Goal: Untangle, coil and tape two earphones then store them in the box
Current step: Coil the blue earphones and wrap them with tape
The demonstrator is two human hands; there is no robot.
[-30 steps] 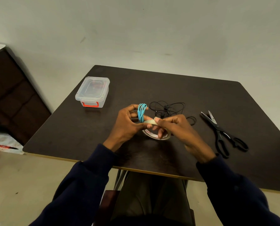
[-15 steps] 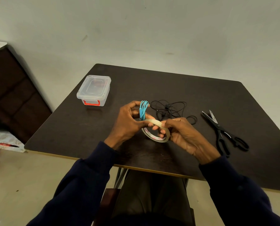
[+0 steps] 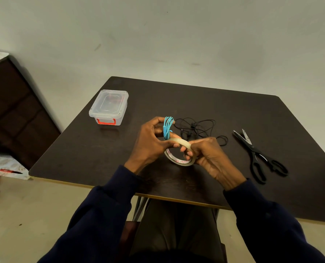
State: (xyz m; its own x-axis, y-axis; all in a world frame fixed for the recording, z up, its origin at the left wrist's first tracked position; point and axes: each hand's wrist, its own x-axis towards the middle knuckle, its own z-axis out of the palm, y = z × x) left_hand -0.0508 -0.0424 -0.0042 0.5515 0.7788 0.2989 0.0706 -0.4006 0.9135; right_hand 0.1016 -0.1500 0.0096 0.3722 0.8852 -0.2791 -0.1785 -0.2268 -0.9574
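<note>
A coiled blue earphone [image 3: 167,127] stands upright between the fingers of my left hand [image 3: 150,143], which grips it above the middle of the table. My right hand [image 3: 208,154] holds a roll of clear tape [image 3: 178,160] just below the blue coil, its fingers through and around the ring. My left thumb touches the roll's top edge. A loose black earphone [image 3: 197,128] lies tangled on the table just behind my hands. The clear plastic box [image 3: 109,106] with a red latch sits shut at the table's back left.
Black scissors [image 3: 258,158] lie partly open on the dark table [image 3: 233,111] to the right of my hands. A dark cabinet [image 3: 12,111] stands on the left by the wall. My lap and chair are under the table's near edge.
The roll of tape has tilted and turned slightly in my right hand. My left hand still holds the blue coil in about the same place.
</note>
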